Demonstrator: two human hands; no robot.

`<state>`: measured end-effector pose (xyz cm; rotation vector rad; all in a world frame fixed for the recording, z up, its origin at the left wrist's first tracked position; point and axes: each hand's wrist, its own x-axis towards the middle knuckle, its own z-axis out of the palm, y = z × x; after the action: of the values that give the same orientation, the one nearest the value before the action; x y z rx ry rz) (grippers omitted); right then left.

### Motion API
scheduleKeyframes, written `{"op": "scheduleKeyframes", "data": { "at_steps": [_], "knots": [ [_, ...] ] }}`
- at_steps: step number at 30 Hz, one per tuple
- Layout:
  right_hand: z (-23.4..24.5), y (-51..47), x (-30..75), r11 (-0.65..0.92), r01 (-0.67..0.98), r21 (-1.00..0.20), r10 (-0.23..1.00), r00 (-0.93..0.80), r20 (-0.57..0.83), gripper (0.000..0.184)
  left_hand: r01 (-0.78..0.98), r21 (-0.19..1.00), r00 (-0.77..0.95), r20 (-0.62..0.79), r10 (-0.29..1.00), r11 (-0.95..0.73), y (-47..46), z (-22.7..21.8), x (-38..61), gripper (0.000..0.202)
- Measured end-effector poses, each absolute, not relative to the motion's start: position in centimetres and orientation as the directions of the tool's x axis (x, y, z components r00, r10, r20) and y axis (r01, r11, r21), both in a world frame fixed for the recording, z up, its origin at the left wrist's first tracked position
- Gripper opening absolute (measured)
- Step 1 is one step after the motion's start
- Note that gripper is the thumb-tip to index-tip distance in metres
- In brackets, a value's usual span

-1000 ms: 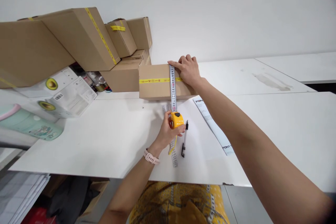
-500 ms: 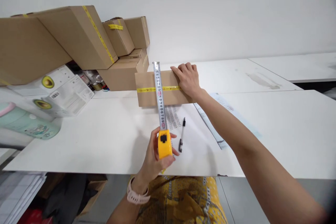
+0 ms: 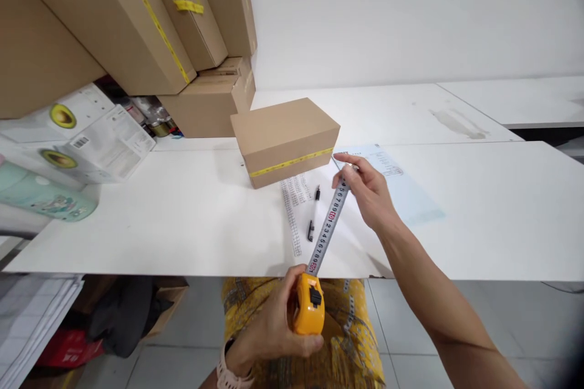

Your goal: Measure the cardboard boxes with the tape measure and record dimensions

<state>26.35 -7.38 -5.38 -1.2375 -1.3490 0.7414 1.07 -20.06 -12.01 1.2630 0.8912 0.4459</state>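
i place everything by the taped box (image 3: 289,137), which sits on the white table (image 3: 182,225). my left hand (image 3: 269,322) grasps the tape measure (image 3: 310,316) well in front of the box, past the table's near edge. my right hand (image 3: 371,191) pinches the blade (image 3: 326,230) by its far end, near the box's right end; i can't tell whether the index fingertip touches the cardboard.

the spring worries me most: if that pinch slips and the lock is off, which i can't make out from here, the blade could whip back into the left fingers. the pen (image 3: 314,211) lies in front of the box, beside the blade, so a low sweep might roll it away. the printed paper (image 3: 291,219), also in front of the box, could get dragged by the same sweep. twisting the hands against each other could buckle the blade.
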Motion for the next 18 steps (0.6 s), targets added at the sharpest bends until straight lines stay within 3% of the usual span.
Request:
{"op": "scheduleKeyframes", "data": {
  "at_steps": [5,7,10,12,15,18],
  "knots": [
    [-6.9,-11.5,24.8,0.262,0.185,-0.947,0.941,0.170,0.293,0.028,0.214,0.947,0.549,-0.319,0.773,0.239,-19.8,-11.5,1.7,0.109],
    [-8.1,-13.4,23.4,0.321,0.297,-0.900,0.925,0.105,0.365,0.026,0.226,0.960,0.497,-0.261,0.827,0.168,-19.5,-11.3,2.0,0.104],
    [-10.0,-14.9,22.0,0.482,0.497,-0.721,0.847,-0.055,0.528,0.027,0.219,0.974,0.396,-0.146,0.906,0.061,-19.0,-11.5,2.0,0.086],
    [-10.8,-14.3,22.1,0.494,0.591,-0.638,0.823,-0.080,0.563,0.031,0.205,0.979,0.317,-0.090,0.944,0.024,-18.5,-11.6,1.5,0.081],
    [-11.1,-11.0,23.3,0.205,0.733,-0.648,0.905,0.110,0.411,0.037,0.219,0.970,0.187,0.066,0.980,-0.107,-16.6,-11.0,0.2,0.080],
    [-11.3,-7.3,24.3,-0.088,0.816,-0.571,0.964,0.213,0.156,0.039,0.316,0.872,0.088,0.366,0.926,-0.375,-12.8,-8.7,-1.1,0.084]
  ]
}}
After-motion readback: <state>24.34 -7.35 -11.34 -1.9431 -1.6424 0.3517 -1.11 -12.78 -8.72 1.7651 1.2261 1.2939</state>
